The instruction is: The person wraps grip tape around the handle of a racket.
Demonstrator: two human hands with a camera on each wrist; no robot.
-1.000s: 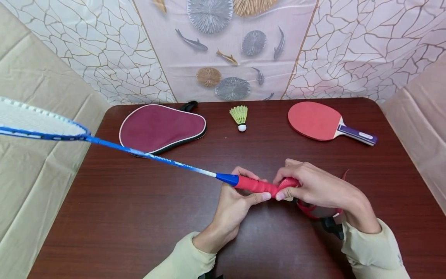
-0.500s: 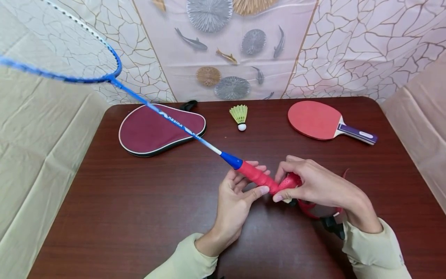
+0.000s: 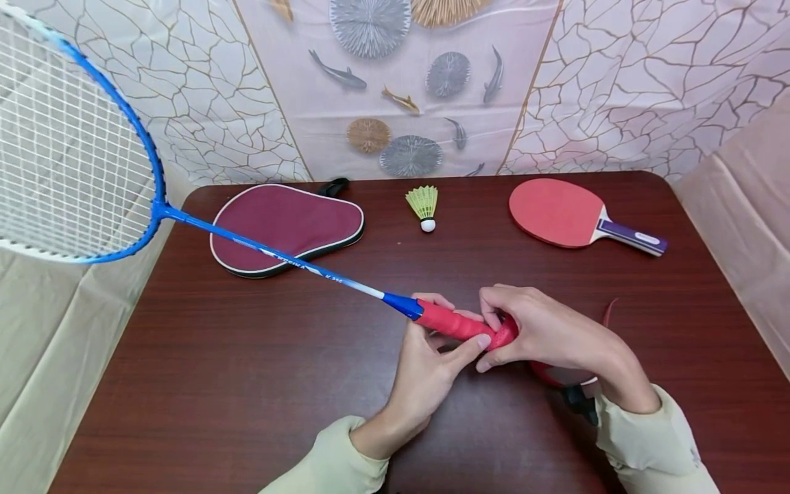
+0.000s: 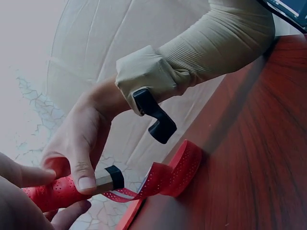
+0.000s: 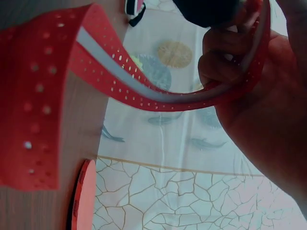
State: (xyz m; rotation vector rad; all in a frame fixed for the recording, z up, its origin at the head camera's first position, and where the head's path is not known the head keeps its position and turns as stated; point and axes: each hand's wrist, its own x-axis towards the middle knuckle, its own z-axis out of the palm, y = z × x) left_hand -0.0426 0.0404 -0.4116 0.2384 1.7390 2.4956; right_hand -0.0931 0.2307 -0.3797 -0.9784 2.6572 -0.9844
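Observation:
A blue and white badminton racket slants across the head view, its strung head up at the left. My left hand holds its red-wrapped handle, thumb pressed along the wrap. Right beside it, my right hand pinches red perforated grip tape at the lower part of the handle. In the left wrist view, a short bare piece of handle and a black end cap stick out past the wrap. Loose tape trails down to the table. The right wrist view shows a pale strip along the tape.
On the dark wood table lie a maroon paddle case at back left, a yellow shuttlecock at back middle, and a red table tennis paddle at back right. Patterned cloth stands behind the table.
The racket head swings up, then lower again, and the racket has rolled so its strings face the camera. The left thumb has shifted toward the tape; the right fingers have shifted on it.

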